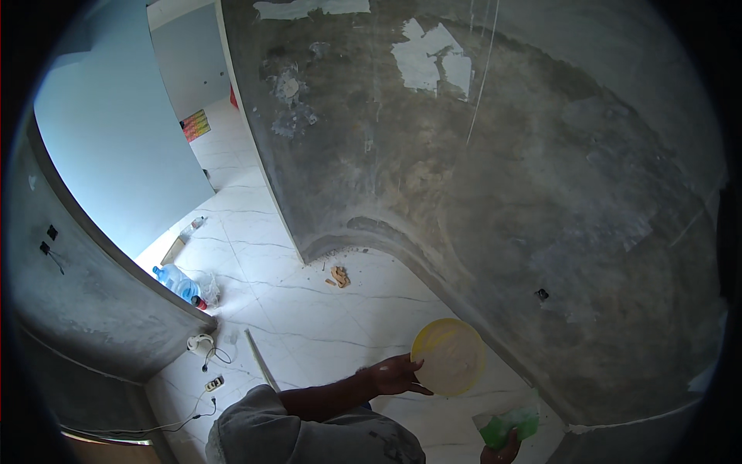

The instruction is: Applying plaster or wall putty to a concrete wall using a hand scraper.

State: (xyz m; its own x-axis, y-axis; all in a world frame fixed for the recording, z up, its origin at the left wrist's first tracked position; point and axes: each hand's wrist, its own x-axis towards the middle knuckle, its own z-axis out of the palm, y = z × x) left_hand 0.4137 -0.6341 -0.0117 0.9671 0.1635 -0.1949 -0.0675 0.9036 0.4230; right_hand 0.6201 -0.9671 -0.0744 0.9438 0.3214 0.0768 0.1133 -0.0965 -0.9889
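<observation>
My left hand (396, 375) grips the near left rim of a round yellow tub (430, 329), with the thumb over the edge. Pale, smooth paste covers the inside of the tub. Lower right, my right hand (502, 450) is closed around a green flat-bladed putty spreader (514, 424), whose upper edge looks pale. The spreader is apart from the tub. Part of the right hand is cut off by the lower edge of the picture.
A grey plastered wall (433, 178) with white patches curves along the right. On the tiled floor (332, 317) lie brown scraps (340, 276), a pale strip (261, 359) and a power strip (214, 383) with cords. A blue water jug (175, 282) stands by the left opening.
</observation>
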